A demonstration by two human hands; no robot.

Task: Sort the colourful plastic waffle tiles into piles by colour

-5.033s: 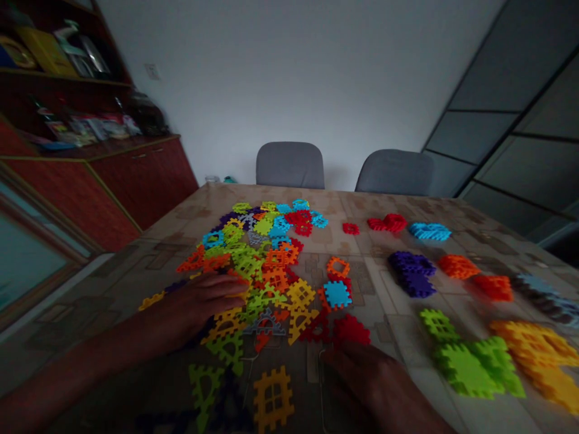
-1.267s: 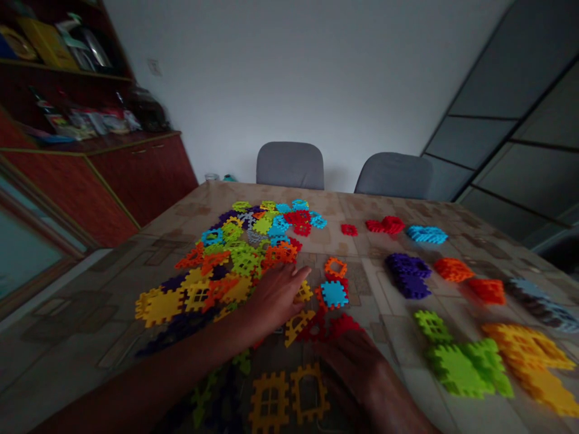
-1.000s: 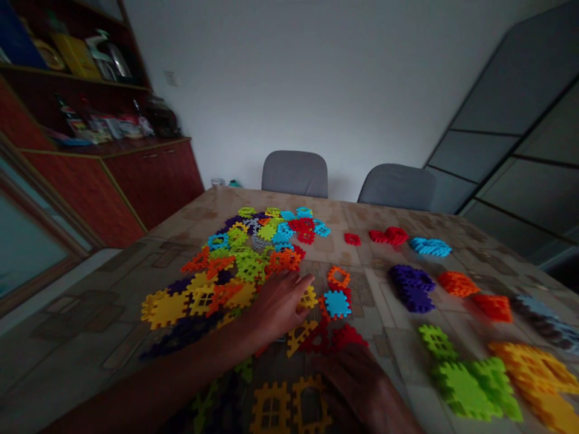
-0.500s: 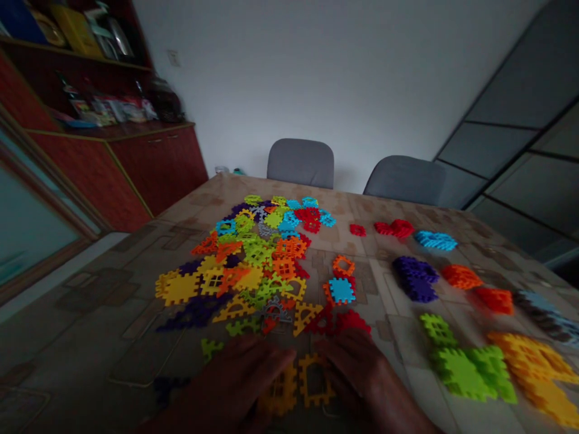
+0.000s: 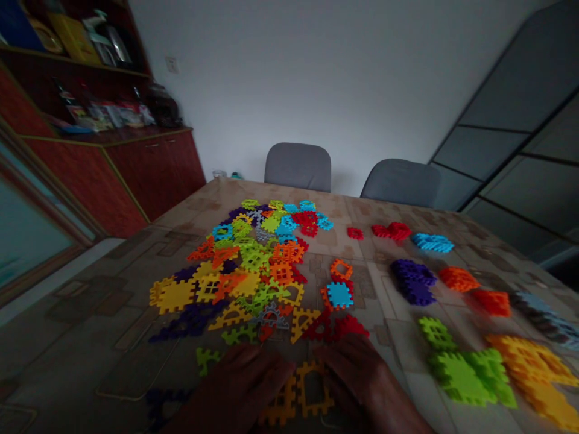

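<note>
Near the front edge, my left hand point(image 5: 246, 383) is closed with curled fingers over a yellow interlocking window tile point(image 5: 279, 405), its left part hidden under the hand. To its right, a yellow tile with a large opening point(image 5: 313, 390) lies edge to edge with the window tile. My right hand point(image 5: 362, 374) is closed on that tile's right side, fingertips in dim shadow. Just beyond the right hand lie red toothed tiles point(image 5: 350, 327). A yellow triangle tile point(image 5: 304, 322) and a grey arch tile point(image 5: 272, 316) are farther ahead.
A mixed heap of coloured tiles point(image 5: 253, 256) spreads over the left middle of the table. Colour-sorted piles stand at right: purple point(image 5: 414, 282), blue point(image 5: 433, 242), lime point(image 5: 468, 371) and yellow point(image 5: 534, 367). A blue tile point(image 5: 339, 295) rests on orange and red ones. Grey chairs point(image 5: 298, 166) stand behind.
My left hand moved from the heap back towards me, onto the yellow window tile. The second yellow tile came beside it between five and one second ago. My right hand stayed nearly in place.
</note>
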